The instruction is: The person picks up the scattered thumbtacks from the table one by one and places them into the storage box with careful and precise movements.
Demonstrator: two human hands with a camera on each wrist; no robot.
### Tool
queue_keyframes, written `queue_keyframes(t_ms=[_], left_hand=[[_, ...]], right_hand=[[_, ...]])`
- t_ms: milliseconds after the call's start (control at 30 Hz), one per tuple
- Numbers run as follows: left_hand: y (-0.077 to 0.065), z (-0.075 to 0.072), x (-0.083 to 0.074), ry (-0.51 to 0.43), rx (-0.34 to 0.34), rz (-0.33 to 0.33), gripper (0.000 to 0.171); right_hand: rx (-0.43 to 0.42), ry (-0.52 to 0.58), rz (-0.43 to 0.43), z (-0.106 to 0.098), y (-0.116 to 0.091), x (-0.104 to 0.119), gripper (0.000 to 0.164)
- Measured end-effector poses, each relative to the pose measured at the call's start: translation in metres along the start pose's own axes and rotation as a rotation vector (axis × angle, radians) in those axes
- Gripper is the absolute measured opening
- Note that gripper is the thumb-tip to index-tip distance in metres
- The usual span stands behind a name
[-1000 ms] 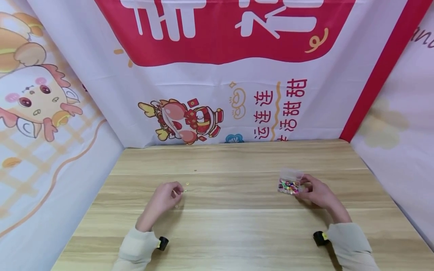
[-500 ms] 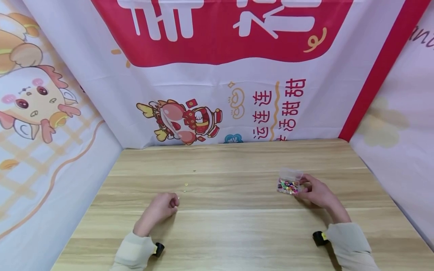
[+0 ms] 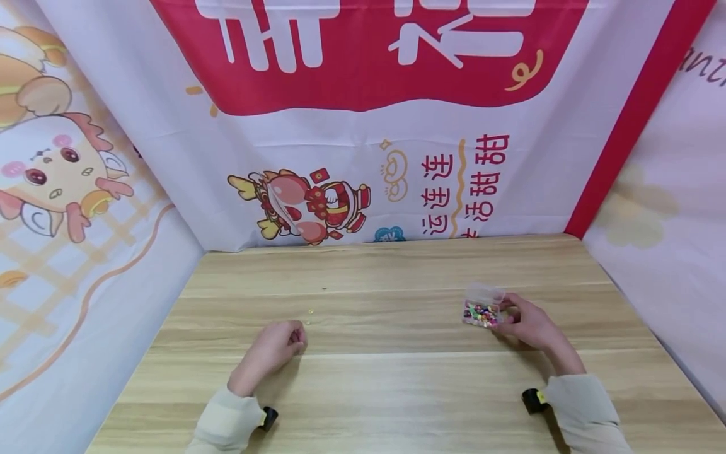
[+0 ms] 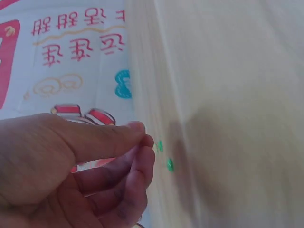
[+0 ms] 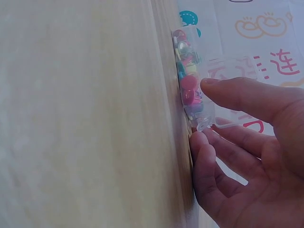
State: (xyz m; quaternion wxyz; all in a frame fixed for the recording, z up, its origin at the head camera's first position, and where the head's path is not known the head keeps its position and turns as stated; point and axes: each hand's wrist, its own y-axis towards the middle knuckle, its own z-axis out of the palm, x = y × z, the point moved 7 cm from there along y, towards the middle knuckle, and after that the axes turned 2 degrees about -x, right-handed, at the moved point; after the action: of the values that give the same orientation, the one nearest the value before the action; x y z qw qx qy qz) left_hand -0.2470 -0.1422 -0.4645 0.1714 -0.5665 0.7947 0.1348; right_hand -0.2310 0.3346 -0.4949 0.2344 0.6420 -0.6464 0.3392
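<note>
My left hand [image 3: 278,348] is low over the left of the table. In the left wrist view its fingers curl and thumb meets index finger; whether a tiny piece is pinched between them is hidden. Just beyond the fingertips lie two tiny green pieces [image 4: 170,165], looking yellowish in the head view. My right hand [image 3: 530,320] holds a small clear plastic box [image 3: 465,313] by its right side, with the thumb against it and fingers by its latch. The box rests on the table with its clear lid [image 3: 484,293] raised at the back. Small, shiny, many-coloured pieces [image 5: 189,83] fill it.
The wood-grain table [image 3: 391,391] reaches back to a white and red printed cloth [image 3: 340,126]. Printed cloths also hang at both sides. A tiny dark speck [image 3: 324,289] lies toward the table's back. Each wrist wears a small black camera [image 3: 533,400].
My left hand first drew back toward me, then moved slightly right. A small pale piece at its fingertips half a second ago is out of sight now. The right hand and box stay put.
</note>
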Motion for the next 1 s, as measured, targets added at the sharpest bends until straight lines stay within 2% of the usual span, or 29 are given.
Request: queue_keyframes(t_ms=[200, 333, 500, 633, 867, 1000], left_hand=[[0.012, 0.003, -0.027, -0.080, -0.004, 0.033, 0.014], [0.019, 0.008, -0.047, -0.137, -0.022, 0.095, 0.012], [0.028, 0.018, -0.068, -0.213, -0.010, 0.153, 0.009], [0.037, 0.027, -0.080, -0.236, -0.007, 0.165, 0.008], [0.052, 0.048, -0.097, -0.303, 0.053, 0.178, 0.005], [0.061, 0.057, -0.109, -0.303, 0.065, 0.195, 0.007]], right_hand=[[0.005, 0.016, 0.014, 0.000, -0.001, -0.001, 0.058], [0.009, 0.022, 0.019, 0.000, -0.002, -0.001, 0.059], [-0.001, 0.015, 0.009, -0.001, -0.002, 0.000, 0.060], [-0.012, 0.011, -0.011, 0.000, -0.001, 0.000, 0.059], [-0.020, -0.011, -0.019, -0.001, -0.001, 0.000, 0.059], [-0.019, -0.013, -0.020, -0.001, -0.001, 0.002, 0.059]])
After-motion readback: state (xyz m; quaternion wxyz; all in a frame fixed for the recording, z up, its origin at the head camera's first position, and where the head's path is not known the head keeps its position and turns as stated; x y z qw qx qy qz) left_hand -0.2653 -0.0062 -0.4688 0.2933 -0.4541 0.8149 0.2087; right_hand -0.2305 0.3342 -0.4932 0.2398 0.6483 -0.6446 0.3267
